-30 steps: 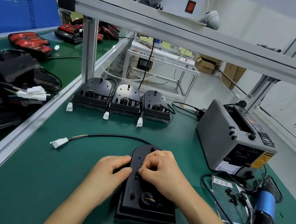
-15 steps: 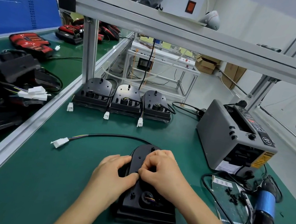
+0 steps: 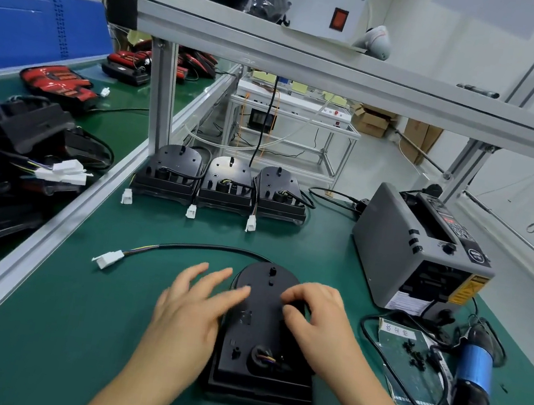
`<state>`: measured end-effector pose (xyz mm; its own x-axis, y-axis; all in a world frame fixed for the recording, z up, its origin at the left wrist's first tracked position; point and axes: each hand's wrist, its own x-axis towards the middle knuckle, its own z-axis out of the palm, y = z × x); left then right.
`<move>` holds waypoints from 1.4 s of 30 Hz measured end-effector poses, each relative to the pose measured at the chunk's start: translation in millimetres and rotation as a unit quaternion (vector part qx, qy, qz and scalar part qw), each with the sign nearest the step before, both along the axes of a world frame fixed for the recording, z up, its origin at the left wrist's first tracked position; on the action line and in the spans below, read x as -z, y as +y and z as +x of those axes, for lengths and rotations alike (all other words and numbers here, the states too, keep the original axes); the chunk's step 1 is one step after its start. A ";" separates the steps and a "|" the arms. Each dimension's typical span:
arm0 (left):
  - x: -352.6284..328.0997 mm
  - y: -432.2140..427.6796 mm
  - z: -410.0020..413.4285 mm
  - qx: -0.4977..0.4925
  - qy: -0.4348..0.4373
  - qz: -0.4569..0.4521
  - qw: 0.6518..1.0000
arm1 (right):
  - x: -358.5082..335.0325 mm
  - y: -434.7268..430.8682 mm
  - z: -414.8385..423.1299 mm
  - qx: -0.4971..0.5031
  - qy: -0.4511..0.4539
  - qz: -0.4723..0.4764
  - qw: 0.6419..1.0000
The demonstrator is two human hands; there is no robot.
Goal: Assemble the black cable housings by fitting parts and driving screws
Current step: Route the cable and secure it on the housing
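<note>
Now the left hand (image 3: 190, 312) lies flat, fingers straight and spread, its thumb over the left edge of the housing (image 3: 256, 336). The right hand (image 3: 319, 328) sits at the housing's 3 o'clock side, fingers (image 3: 297, 293) curled down over a dark spot near the rim; whether they pinch anything I cannot tell. The 2 hands are apart, with the housing's back showing between them.

The housing is matte black and lies flat on the green mat (image 3: 66, 328) at 6 o'clock of the bench, with a round grommet (image 3: 261, 357) holding coloured wires near its base. Its long axis runs 6 to 12, domed end at 12, square base at 6. A black cable (image 3: 210, 247) leaves the domed end toward 9 and ends in a white connector (image 3: 110, 258). At 12 stand 3 more housings (image 3: 225, 182); at 4 lies a blue screwdriver (image 3: 474, 372).
</note>
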<state>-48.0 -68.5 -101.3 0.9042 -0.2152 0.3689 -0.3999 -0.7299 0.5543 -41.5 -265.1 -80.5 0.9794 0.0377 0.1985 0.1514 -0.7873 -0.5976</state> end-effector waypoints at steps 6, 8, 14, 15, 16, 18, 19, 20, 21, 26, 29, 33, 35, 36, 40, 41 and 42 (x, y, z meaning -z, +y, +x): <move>-1.9 0.6 -16.7 0.017 -0.099 0.180 0.978 | 18.7 -22.8 -19.9 0.074 -0.017 -0.005 0.997; 3.3 -1.4 -17.4 0.016 -0.058 0.159 0.985 | 24.5 -22.9 -23.3 0.074 0.001 0.002 0.997; 10.5 0.3 -14.3 0.004 0.007 0.083 0.996 | 32.8 -21.5 -26.4 0.072 0.011 0.035 0.997; 6.4 0.5 -14.8 0.010 0.000 0.106 0.994 | 32.6 -23.6 -26.1 0.081 0.005 0.023 0.996; 1.8 1.2 -16.3 0.019 -0.009 0.148 0.989 | 32.3 -26.9 -25.5 0.100 -0.008 -0.004 0.995; -5.8 3.9 -20.7 0.041 -0.028 0.215 0.975 | 29.9 -35.9 -24.5 0.154 -0.013 -0.096 0.983; -6.3 4.6 -21.3 0.035 -0.038 0.234 0.971 | 28.0 -40.3 -23.7 0.175 0.007 -0.143 0.974; -5.9 6.0 -20.6 0.034 -0.038 0.244 0.968 | 26.2 -43.5 -22.1 0.185 0.042 -0.169 0.967; -4.1 7.9 -17.6 0.042 -0.028 0.235 0.971 | 24.0 -44.4 -20.0 0.187 0.081 -0.169 0.964; 4.7 26.5 37.1 0.014 0.069 0.099 0.993 | 15.8 -39.4 -6.9 0.170 0.159 -0.174 0.957; -0.7 38.3 75.5 -0.134 0.055 0.187 0.972 | 13.3 -36.2 -4.2 0.172 0.147 -0.135 0.965; 4.2 45.2 97.1 -0.194 0.095 0.326 0.920 | 13.7 -35.1 -6.9 0.173 0.058 0.009 0.983; 1.9 44.1 97.0 -0.206 0.105 0.328 0.916 | 14.2 -33.0 -9.0 0.169 0.020 0.093 0.981; -0.7 43.4 96.0 -0.211 0.117 0.313 0.919 | 14.5 -31.7 -10.1 0.165 0.008 0.125 0.978; -14.9 45.8 79.1 -0.157 0.270 0.076 0.947 | 13.2 -26.4 -14.1 0.136 0.022 0.203 0.970; -17.5 45.8 69.4 -0.130 0.322 -0.050 0.936 | 13.3 -25.6 -15.8 0.131 0.040 0.222 0.965; -19.8 44.1 57.8 -0.103 0.366 -0.166 0.910 | 13.8 -25.4 -18.1 0.127 0.061 0.243 0.960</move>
<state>9.8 -24.5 -81.5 0.9420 0.0001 -0.3356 0.2924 -0.4910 0.8207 -59.6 -290.5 -94.3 0.9617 -0.2738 0.0155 -0.1029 -0.4126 -0.9051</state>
